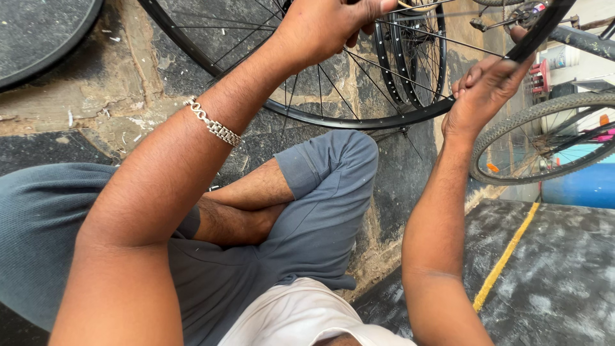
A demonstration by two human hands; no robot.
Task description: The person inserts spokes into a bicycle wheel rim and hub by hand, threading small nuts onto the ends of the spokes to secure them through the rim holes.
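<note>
Two hands on one bare wheel. Left hand [323, 25]: fingers [368, 9] curled in among the spokes [359, 64] near the middle of the wheel; what they pinch sits at the frame's top edge, so I cannot tell whether it is a spoke alone or a small tool. Right hand [483, 90]: fingers closed over the black rim [359, 122] on its far side, steadying it.

Wheel held up above the person's crossed legs, no tyre on it, spokes laced all round. By the look of it the lacing is done and the spoke adjustment is under way; the tyre is not yet fitted.

Outward: silver bracelet [214, 126] on the left wrist, grey trousers [320, 211], stone floor [96, 96]. More bare rims [419, 57] lean behind; a tyred bicycle wheel [544, 138] stands to the right.
</note>
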